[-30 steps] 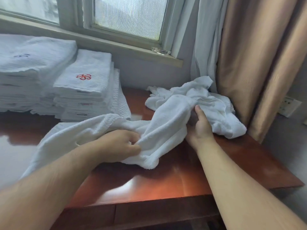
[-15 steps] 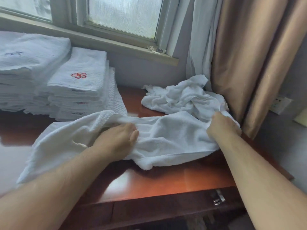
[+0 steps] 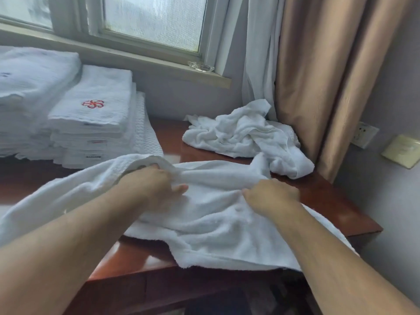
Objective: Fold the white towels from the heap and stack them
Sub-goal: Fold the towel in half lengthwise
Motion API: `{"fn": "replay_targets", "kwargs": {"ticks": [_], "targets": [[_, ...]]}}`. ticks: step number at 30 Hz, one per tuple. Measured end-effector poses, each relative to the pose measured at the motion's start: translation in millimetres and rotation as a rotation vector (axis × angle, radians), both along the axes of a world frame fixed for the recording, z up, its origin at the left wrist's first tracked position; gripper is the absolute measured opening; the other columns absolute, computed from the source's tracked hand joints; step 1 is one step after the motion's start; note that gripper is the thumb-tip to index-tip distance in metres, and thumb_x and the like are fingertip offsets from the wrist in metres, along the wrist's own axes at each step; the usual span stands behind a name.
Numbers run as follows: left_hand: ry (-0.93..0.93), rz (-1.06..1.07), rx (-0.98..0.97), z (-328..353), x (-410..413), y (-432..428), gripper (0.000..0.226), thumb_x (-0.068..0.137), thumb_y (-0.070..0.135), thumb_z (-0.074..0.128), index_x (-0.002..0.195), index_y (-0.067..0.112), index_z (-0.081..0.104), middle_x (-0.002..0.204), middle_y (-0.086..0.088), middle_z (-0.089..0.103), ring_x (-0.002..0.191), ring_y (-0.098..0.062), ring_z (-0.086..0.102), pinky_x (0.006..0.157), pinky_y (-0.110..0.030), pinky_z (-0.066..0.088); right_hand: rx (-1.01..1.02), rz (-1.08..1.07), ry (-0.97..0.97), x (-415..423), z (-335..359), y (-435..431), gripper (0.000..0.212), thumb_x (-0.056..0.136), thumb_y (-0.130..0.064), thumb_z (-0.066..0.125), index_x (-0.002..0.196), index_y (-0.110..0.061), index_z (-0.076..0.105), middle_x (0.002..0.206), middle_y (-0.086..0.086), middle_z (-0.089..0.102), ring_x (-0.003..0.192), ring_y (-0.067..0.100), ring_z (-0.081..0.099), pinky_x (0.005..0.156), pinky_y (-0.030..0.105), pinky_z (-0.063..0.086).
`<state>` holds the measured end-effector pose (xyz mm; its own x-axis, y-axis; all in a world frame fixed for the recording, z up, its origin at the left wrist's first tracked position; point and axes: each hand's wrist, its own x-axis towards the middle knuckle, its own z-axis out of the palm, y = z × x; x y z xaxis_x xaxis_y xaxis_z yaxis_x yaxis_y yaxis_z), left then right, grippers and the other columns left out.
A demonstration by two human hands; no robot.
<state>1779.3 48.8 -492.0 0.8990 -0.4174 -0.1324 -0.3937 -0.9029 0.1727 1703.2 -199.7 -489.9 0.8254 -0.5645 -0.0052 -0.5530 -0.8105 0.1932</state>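
Both grips are closed on one white towel [image 3: 216, 226]: the left grip [image 3: 156, 187] curls its fingers into a raised fold with the thumb on the cloth, and the right grip [image 3: 272, 196] bunches the cloth near it. That towel lies spread across the front of the reddish bench [image 3: 329, 201], its near edge hanging over the front and its left end running beneath the left forearm. Behind the right grip the heap [image 3: 241, 133] of crumpled towels sits against the curtain [image 3: 318, 76], and at the far left stand the stacks of folded towels [image 3: 91, 123].
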Motion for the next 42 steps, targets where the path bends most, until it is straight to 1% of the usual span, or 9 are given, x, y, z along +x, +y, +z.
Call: {"fn": "replay_targets", "kwargs": {"ticks": [4,7,13,16,18,22,31,37,42], "targets": [[-0.067,0.02,0.052,-11.8,-1.5,-3.5,0.086,0.071,0.083,0.045,0.145,0.039,0.04,0.148,-0.001,0.04,0.136,-0.028,0.034,0.106,-0.051,0.034,0.119,0.327,-0.365,-2.1,-13.2,-11.7,0.05,0.098,-0.054,0.047,0.134,-0.02,0.053,0.146,0.007,0.044,0.137,0.028,0.039,0.106,0.042,0.036],[0.035,0.016,0.109,-9.2,0.3,-5.3,0.101,0.067,0.087,0.048,0.151,0.037,0.028,0.159,-0.002,0.028,0.145,-0.029,0.025,0.112,-0.055,0.032,0.231,0.32,-0.194,-2.7,-30.5,-10.7,0.062,0.098,-0.064,0.036,0.149,-0.028,0.041,0.162,0.005,0.031,0.15,0.025,0.026,0.119,0.047,0.021],[0.287,-0.007,0.353,1.1,0.3,-12.3,0.144,0.046,0.093,0.064,0.157,0.042,-0.012,0.167,-0.004,0.001,0.151,-0.036,0.015,0.118,-0.052,0.029,0.136,-0.04,-0.168,20.5,-4.5,-4.8,0.045,0.096,-0.056,0.038,0.102,-0.019,0.062,0.091,0.001,0.054,0.106,0.031,0.056,0.101,0.052,0.037],[0.124,0.026,0.204,-3.4,1.5,-15.8,0.103,0.072,0.094,0.039,0.156,0.039,0.021,0.161,-0.009,0.023,0.147,-0.035,0.02,0.113,-0.05,0.031,0.195,0.021,-0.16,33.2,-6.8,5.9,0.053,0.092,-0.068,0.038,0.079,-0.019,0.051,0.084,-0.001,0.052,0.089,0.027,0.055,0.094,0.045,0.045],[0.007,0.041,0.076,-8.2,4.4,-13.9,0.073,0.087,0.081,0.029,0.146,0.041,0.041,0.155,-0.008,0.035,0.14,-0.033,0.03,0.107,-0.048,0.036,0.316,-0.016,-0.103,44.4,-13.0,6.9,0.062,0.09,-0.074,0.033,0.098,-0.019,0.06,0.1,0.002,0.06,0.099,0.029,0.058,0.101,0.053,0.044],[0.024,0.04,0.141,-18.3,10.3,-13.9,0.085,0.075,0.086,0.037,0.147,0.041,0.036,0.154,-0.004,0.034,0.141,-0.031,0.025,0.103,-0.051,0.037,0.387,-0.049,0.035,73.4,-11.1,1.5,0.09,0.086,-0.081,0.037,0.149,-0.018,0.046,0.157,0.013,0.04,0.141,0.038,0.038,0.118,0.06,0.023],[0.029,0.006,-0.022,-7.2,12.5,8.1,0.059,0.098,0.059,0.041,0.15,0.03,0.04,0.158,0.003,0.036,0.143,-0.024,0.031,0.114,-0.037,0.032,0.312,0.126,-0.101,79.1,-46.2,17.9,0.079,0.096,-0.066,0.022,0.16,-0.019,0.022,0.169,0.014,0.009,0.153,0.038,0.009,0.123,0.053,0.008],[-0.255,-0.039,-0.087,6.7,-22.1,96.4,0.038,0.093,0.045,0.053,0.132,0.044,0.052,0.135,0.02,0.052,0.125,-0.009,0.046,0.104,-0.031,0.038,0.236,0.498,-0.426,72.2,-37.7,90.3,0.027,0.092,-0.031,0.051,0.112,-0.022,0.067,0.118,0.001,0.064,0.113,0.027,0.051,0.101,0.04,0.034],[-0.261,0.142,-0.206,6.7,-30.5,163.6,0.049,0.087,0.047,0.063,0.133,0.039,0.049,0.129,0.013,0.048,0.12,-0.014,0.038,0.108,-0.04,0.036,0.673,0.981,-0.408,61.5,-33.2,182.0,0.02,0.087,-0.039,0.055,0.076,-0.024,0.061,0.077,-0.01,0.057,0.078,0.013,0.053,0.072,0.031,0.042]]}}
